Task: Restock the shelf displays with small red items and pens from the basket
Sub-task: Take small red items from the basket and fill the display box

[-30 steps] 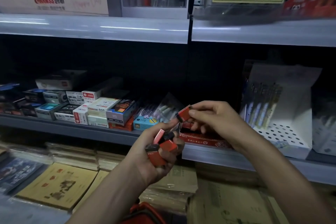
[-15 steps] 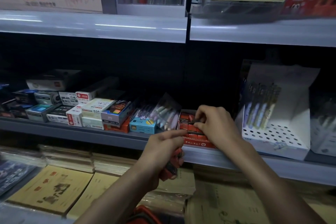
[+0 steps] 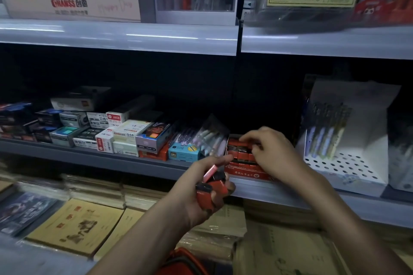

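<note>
1. Dim stationery shelf (image 3: pixel 89 154): right hand (image 3: pixel 272 154) is curling into the red display box (image 3: pixel 245 173), can't tell if it's pinching anything.
2. Left hand (image 3: pixel 190 198) is gripping spare small red items (image 3: pixel 212 187) just below the box.
3. Next up, I'm guessing: passing one across.

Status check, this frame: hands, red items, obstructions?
Left hand grips several small red items. Right hand over red display box, grasp unclear. Nothing blocks the box.

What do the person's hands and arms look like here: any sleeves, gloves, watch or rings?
The left hand and the right hand are both bare, with no gloves. No ring, watch or bracelet shows, though the light is dim. Both forearms are uncovered down to the bottom edge of the frame, and no sleeve is in view.
</note>
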Motion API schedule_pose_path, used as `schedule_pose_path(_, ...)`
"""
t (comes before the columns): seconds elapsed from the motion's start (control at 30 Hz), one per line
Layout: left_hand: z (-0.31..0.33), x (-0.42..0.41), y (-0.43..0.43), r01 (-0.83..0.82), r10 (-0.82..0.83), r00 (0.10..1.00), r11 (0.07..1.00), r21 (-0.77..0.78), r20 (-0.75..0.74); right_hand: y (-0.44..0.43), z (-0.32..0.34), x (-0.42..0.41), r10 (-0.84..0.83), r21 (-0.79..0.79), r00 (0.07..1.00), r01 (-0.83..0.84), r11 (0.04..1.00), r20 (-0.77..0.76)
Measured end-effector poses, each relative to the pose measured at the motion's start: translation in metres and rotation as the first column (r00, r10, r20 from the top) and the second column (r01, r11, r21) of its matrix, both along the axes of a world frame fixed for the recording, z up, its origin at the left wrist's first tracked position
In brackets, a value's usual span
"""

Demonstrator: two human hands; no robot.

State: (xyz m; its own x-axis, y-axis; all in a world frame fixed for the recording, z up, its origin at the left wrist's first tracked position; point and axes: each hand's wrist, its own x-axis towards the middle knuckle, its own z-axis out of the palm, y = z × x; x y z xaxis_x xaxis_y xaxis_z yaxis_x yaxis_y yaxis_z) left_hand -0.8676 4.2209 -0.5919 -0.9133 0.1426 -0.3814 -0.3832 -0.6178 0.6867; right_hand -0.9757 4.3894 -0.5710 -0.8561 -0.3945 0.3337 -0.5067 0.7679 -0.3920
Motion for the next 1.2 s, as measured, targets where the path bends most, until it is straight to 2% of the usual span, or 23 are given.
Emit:
schedule_pose_path(0.1,0.006,0.004,-0.002,-0.028,0.021,0.999,0.987,0.159,0.046,-0.009,0.024,0.022,0.185,-0.183,0.977,-0.164,0.969,0.105)
schedule_pose_path(0.17,0.009,0.004,-0.001,-0.029,0.015,0.997,0.981,0.193,0.07,-0.014,0.038,0.042,0.379,-0.29,0.894,-0.307,0.907,0.24)
schedule_pose_path(0.23,0.013,0.006,0.001,-0.047,0.028,0.995,0.979,0.198,0.098,-0.018,0.043,0.057,0.487,-0.302,0.828,-0.405,0.863,0.278)
schedule_pose_path(0.33,0.019,0.009,0.005,-0.073,0.055,0.993,0.982,0.177,0.104,-0.021,0.038,0.061,0.525,-0.297,0.814,-0.452,0.841,0.248)
schedule_pose_path(0.43,0.023,0.01,0.006,-0.084,0.062,0.99,0.981,0.177,0.129,-0.019,0.033,0.055,0.548,-0.385,0.785,-0.429,0.817,0.29)
schedule_pose_path(0.57,0.017,0.009,0.004,-0.153,0.124,0.98,0.97,0.19,0.156,-0.009,0.036,0.048,0.523,-0.582,0.795,-0.277,0.764,0.308)
schedule_pose_path(0.73,0.004,0.0,0.004,-0.142,0.141,0.989,0.989,0.042,0.037,0.011,0.042,0.03,0.396,-0.707,0.847,-0.034,0.707,0.355)
schedule_pose_path(0.83,0.001,-0.001,0.01,-0.104,0.097,0.993,0.99,-0.097,-0.069,0.018,0.034,0.016,0.193,-0.654,0.917,0.09,0.751,0.348)
schedule_pose_path(0.87,-0.001,-0.002,0.012,-0.097,0.083,0.992,0.985,-0.142,-0.098,0.019,0.029,0.01,0.083,-0.595,0.949,0.122,0.794,0.305)
schedule_pose_path(0.93,-0.003,-0.003,0.016,-0.089,0.06,0.989,0.973,-0.213,-0.139,0.023,0.016,-0.003,-0.125,-0.398,0.986,0.16,0.903,0.113)
schedule_pose_path(1.0,-0.005,-0.006,0.02,-0.089,0.053,0.987,0.966,-0.242,-0.153,0.025,0.006,-0.009,-0.171,-0.209,0.985,0.16,0.965,-0.034)
schedule_pose_path(1.07,-0.007,-0.008,0.023,-0.096,0.058,0.987,0.962,-0.254,-0.15,0.025,-0.002,-0.01,-0.171,-0.058,0.98,0.166,0.984,-0.101)
schedule_pose_path(1.2,-0.008,-0.009,0.025,-0.094,0.056,0.988,0.96,-0.265,-0.147,0.018,-0.009,-0.012,-0.165,0.07,0.972,0.179,0.981,-0.165)
